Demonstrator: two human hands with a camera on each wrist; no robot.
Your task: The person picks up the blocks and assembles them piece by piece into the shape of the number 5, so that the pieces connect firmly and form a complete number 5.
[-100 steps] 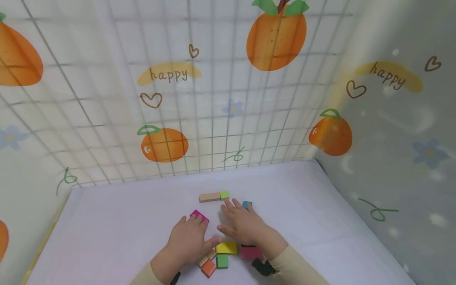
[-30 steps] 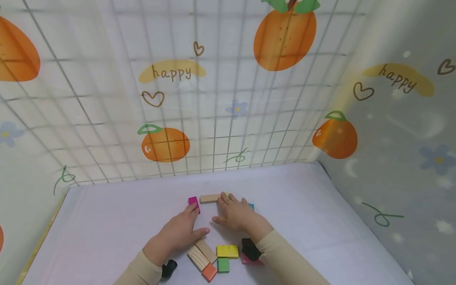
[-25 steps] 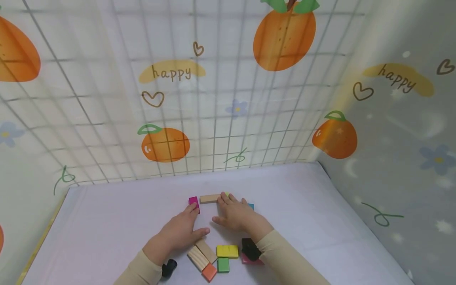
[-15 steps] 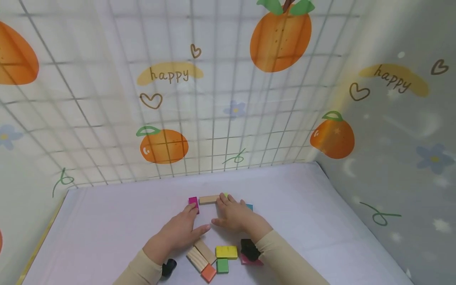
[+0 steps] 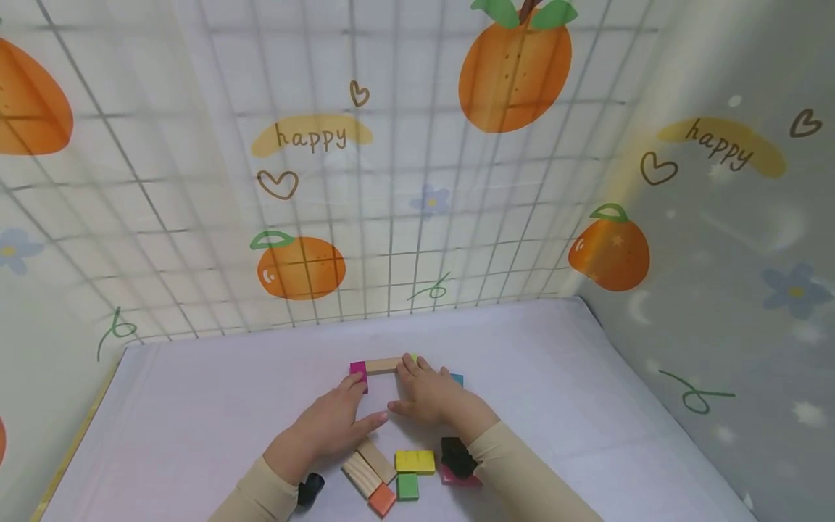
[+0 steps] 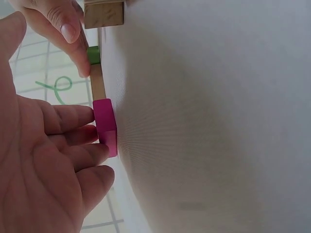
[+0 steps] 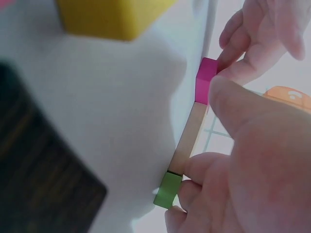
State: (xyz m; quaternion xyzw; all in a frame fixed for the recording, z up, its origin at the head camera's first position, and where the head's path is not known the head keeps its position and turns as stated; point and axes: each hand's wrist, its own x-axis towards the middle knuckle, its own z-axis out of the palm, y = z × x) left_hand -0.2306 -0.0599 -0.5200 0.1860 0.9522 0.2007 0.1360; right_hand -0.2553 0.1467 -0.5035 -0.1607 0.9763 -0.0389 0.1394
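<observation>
In the head view my left hand [image 5: 329, 420] has its fingertips on a magenta block [image 5: 359, 368], with the thumb apart. The fingers reach fairly straight to that block [image 6: 103, 116] in the left wrist view. The block meets the left end of a plain wooden plank [image 5: 383, 365]. At the plank's other end sits a small green block [image 7: 168, 190]. My right hand [image 5: 427, 391] lays its fingers over this end, fingertips at the green block and plank, thumb extended. A blue block [image 5: 458, 379] shows partly behind the right hand.
Nearer the body lie two wooden planks [image 5: 362, 473], an orange block [image 5: 382, 500], a yellow block [image 5: 414, 462] and a green cube [image 5: 407, 487]. A dark pink block [image 5: 460, 476] is partly hidden under the black wrist device [image 5: 458, 457]. A patterned curtain [image 5: 391, 167] rises behind the table.
The magenta block has gone from nearer the body, lying askew, to the plank's left end, closing a small gap just now. My left hand moved with it; the right hand moved onto the light green block.
</observation>
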